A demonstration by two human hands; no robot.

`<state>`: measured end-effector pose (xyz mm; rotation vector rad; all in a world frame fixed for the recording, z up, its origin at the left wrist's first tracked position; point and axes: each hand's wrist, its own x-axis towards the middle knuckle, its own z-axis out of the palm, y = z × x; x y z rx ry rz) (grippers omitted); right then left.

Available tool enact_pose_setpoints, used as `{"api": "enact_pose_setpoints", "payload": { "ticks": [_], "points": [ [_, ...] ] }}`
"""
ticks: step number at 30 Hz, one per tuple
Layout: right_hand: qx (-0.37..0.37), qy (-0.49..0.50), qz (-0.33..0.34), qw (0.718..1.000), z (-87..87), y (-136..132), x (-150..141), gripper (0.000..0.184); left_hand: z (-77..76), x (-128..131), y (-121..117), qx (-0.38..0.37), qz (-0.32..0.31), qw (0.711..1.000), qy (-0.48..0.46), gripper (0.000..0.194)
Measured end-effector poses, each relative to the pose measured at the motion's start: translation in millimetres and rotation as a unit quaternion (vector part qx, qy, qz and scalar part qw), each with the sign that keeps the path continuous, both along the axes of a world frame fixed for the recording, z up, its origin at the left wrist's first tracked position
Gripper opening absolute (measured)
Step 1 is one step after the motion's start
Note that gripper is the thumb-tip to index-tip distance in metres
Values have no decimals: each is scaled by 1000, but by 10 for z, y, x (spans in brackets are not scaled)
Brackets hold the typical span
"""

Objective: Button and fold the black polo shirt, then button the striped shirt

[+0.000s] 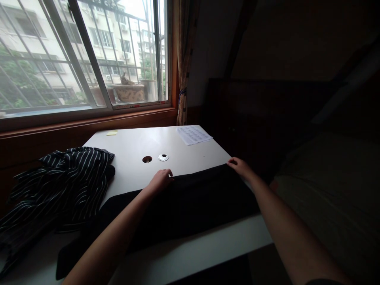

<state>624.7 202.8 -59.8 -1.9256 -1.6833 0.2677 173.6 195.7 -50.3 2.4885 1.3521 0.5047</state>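
Observation:
A pair of black trousers (196, 206), long and folded narrow, lies flat across the white table (130, 142). On their far edge, near the middle, my left hand (160, 180) has its fingers closed on the cloth. My right hand (237, 165) pinches the far right corner, close to the table's right edge. The left end of the trousers, partly covered by my left forearm, reaches toward the near left. Beside that end lies a crumpled black garment with white stripes (77, 174), which neither hand touches.
Papers (194, 134) lie at the table's far right corner, and a yellow sticky note (112, 132) at the far left. A round hole (147, 159) and a white round cover (163, 157) are beyond my left hand. A barred window (118, 59) stands behind; a bed-like surface (326, 190) is at right.

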Motion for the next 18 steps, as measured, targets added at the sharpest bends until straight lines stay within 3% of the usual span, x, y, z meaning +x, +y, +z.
{"api": "enact_pose_setpoints", "payload": {
  "ticks": [5, 12, 15, 18],
  "points": [
    [4, -8, -18, 1000, -21, -12, -25, 20, 43, 33, -20, 29, 17, 999, 4, 16],
    [38, -123, -57, 990, -113, -57, -299, 20, -31, 101, -115, 86, 63, 994, 29, 18],
    [61, -158, -82, 982, -124, -117, -491, 31, 18, 114, -175, 113, 45, 992, 26, 22],
    [84, -186, -73, 976, -128, -182, -775, 41, 60, 187, -253, 142, -22, 989, 26, 28]
  ]
}}
